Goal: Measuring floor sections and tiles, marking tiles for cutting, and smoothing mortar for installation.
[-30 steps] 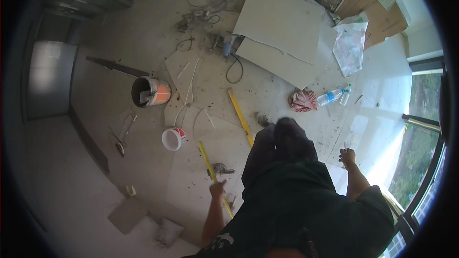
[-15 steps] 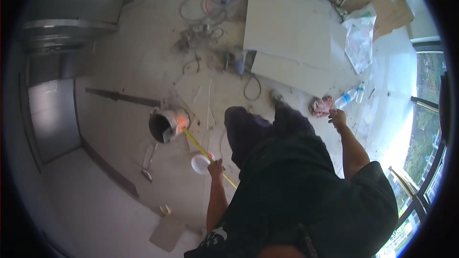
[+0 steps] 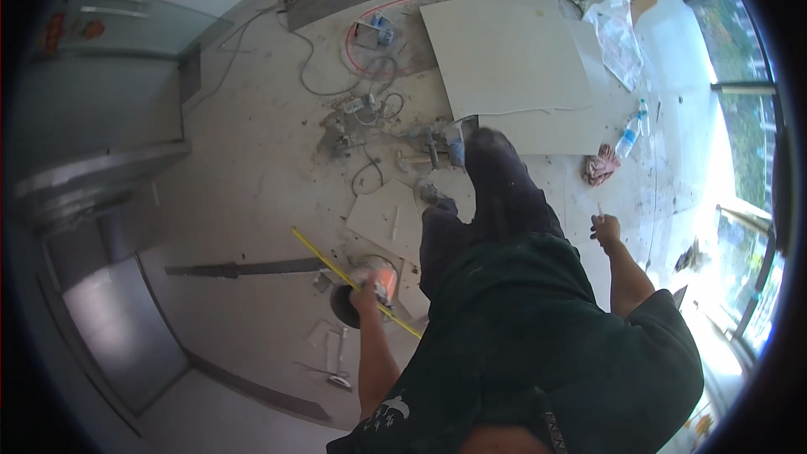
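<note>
My left hand (image 3: 366, 296) is closed round a long, straight yellow strip that looks like a tape measure (image 3: 329, 264). Its far end points up and left over the floor; the near end runs behind my shirt. Below that hand stands a bucket (image 3: 386, 277) with an orange side and a dark opening, partly covered by the hand. My right hand (image 3: 605, 230) is out to the right, fingers bent, with a thin white stick (image 3: 600, 208) poking up from them; its kind is too small to tell. A pinkish rag (image 3: 600, 166) lies on the floor beyond that hand.
Large pale boards (image 3: 513, 59) lie ahead, with a blue power tool (image 3: 455, 150) at their edge. Cables (image 3: 315, 76) trail across the dusty floor. Water bottles (image 3: 627, 139) and a plastic bag (image 3: 614, 29) lie at right. A dark bar (image 3: 252, 269) lies left of the bucket.
I have stepped forward toward the boards, and the view has shifted. My left hand with the tape measure now passes over the bucket. The right hand is farther from the rag.
</note>
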### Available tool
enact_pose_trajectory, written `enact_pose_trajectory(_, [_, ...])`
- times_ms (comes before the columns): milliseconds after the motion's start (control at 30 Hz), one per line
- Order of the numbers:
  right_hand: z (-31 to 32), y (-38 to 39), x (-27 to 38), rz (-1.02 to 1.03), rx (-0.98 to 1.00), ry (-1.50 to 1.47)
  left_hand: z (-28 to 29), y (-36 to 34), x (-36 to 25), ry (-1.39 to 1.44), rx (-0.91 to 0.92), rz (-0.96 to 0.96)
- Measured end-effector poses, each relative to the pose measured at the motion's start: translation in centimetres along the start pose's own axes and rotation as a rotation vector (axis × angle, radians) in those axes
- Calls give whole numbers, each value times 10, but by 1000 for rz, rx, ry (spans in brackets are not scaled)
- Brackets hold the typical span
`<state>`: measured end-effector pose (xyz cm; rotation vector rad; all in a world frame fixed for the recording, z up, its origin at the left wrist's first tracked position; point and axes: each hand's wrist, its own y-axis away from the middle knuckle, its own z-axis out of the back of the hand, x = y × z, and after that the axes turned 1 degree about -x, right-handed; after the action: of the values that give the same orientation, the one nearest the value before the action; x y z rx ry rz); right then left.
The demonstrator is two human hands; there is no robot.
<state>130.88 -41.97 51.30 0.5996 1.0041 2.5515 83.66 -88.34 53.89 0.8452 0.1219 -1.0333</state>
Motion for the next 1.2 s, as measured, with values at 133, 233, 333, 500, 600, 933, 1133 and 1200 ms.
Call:
enact_pose_trajectory(133, [-39, 58, 9, -178, -2, -68, 23, -64, -111, 384, 99, -332])
enact_pose_trajectory(233, [-64, 56, 18, -243, -39, -153, 8, -97, -167, 99, -4, -582])
enact_pose_trajectory(333, [-94, 37, 52, -257, -73, -260, -23, -137, -226, 29, 9, -632])
enact_pose_trajectory(500, [-153, -8, 143, -308, -53, -411, -94, -162, -399, -27, 181, -727])
enact_pose_trajectory(600, [-209, -55, 199, -381, -43, -420, -139, -169, -509, -27, 308, -836])
enact_pose_trajectory(933, [-75, -102, 546, 57, -194, -669, -310, -92, -792, -733, 670, -1396])
enact_pose_trajectory(1133, [-19, -145, 640, -54, -139, -1465, -424, 13, -867, -1020, 991, -1805])
enact_pose_trajectory(1200, [-15, -161, 651, -84, -111, -1634, -466, 35, -880, -1096, 1235, -1859])
